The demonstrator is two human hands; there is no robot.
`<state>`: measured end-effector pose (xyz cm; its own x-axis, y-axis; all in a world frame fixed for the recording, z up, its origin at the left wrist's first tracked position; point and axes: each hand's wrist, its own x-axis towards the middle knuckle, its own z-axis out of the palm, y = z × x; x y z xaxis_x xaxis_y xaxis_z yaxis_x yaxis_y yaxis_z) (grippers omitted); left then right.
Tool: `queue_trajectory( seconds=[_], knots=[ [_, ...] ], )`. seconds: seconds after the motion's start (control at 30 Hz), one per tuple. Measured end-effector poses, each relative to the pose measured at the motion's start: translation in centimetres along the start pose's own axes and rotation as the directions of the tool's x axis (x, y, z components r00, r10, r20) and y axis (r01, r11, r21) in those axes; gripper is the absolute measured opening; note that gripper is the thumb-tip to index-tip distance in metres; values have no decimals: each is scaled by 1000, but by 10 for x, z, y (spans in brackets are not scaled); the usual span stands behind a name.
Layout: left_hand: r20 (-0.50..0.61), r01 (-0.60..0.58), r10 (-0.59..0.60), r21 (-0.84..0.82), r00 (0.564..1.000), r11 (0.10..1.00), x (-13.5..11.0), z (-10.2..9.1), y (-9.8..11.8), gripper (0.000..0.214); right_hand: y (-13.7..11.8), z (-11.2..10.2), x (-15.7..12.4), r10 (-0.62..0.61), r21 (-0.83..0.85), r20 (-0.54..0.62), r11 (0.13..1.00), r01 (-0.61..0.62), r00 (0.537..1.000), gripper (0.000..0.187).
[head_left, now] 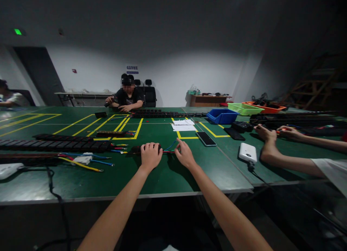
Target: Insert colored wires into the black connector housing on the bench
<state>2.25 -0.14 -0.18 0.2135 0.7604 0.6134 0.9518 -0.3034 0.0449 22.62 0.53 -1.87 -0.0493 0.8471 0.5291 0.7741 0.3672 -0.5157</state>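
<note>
1. Green surface point(162, 178) with yellow marking lines, spanning the whole width of the view.
2. Long black terminal strips point(54, 145) at left, lying flat near loose coloured wires point(89, 163).
3. Seated person point(127, 95) at the far edge; a co-worker's forearm point(284, 162) at right, hand resting beside a white device point(247, 152).
4. Blue bin point(222, 116) far right of centre, green tray point(245, 108) behind it.
5. White papers point(183, 125) and a dark phone point(206, 139) ahead of the hands.
6. Left hand point(150, 155), fingers curled together over a small dark block point(136, 149), resting on the surface at centre.
7. Right hand point(184, 155), just beside the left, fingertips pinching thin blue and red wires point(170, 148) running from the block.
</note>
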Motion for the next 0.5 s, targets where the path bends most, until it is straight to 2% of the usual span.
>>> queue_trajectory(
  seconds=[0.1, 0.27, 0.5],
  knots=[
    [5, 2, -2, 1, 1000, 1000, 0, 0, 0, 33, 2, 3, 0, 17, -12, 4, 1000, -16, 1000, 61],
    [11, 2, -2, -5, 1000, 1000, 0, -1, 1, 33, 3, 3, -1, 199, -203, 52, 962, -184, 979, 50],
    [26, 7, -7, -2, 1000, 1000, 0, -6, 2, 33, -5, -4, -2, 252, -281, 93, 935, -217, 963, 45]
  ],
)
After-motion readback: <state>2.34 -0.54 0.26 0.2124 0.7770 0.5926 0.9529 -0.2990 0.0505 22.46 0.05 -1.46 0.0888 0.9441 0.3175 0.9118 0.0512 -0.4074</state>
